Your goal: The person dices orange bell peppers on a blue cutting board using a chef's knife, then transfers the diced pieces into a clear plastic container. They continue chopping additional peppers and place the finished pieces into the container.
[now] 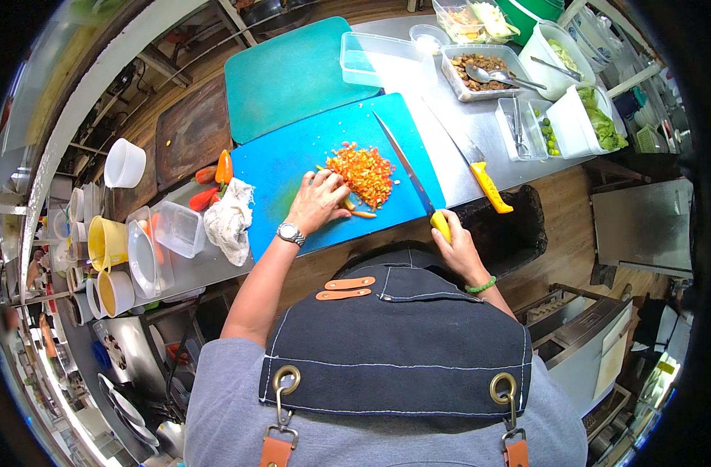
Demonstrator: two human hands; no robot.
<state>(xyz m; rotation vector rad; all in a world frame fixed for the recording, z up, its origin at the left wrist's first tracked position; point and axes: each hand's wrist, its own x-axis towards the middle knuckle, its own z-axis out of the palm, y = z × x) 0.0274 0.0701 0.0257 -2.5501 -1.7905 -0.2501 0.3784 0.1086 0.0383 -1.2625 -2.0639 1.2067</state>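
Observation:
My left hand (318, 201), with a watch on its wrist, rests on the blue cutting board (278, 171). Its fingers curl over pieces of orange pepper, and one pepper strip (362, 214) pokes out beside the fingertips. Just right of it lies a pile of finely chopped red and orange pepper (363, 177). My right hand (458, 247) is closed round the yellow handle of a long kitchen knife (406, 167). That blade slants up and left over the board's right side, with its tip away from me. How much pepper sits under my left palm is hidden.
A second yellow-handled knife (489, 185) lies on the steel counter at right. A white cloth (229, 222) and whole peppers (225, 166) sit left. Behind are a green board (293, 78) and a tub of brown chopped food (480, 66). A black bin (511, 229) stands below.

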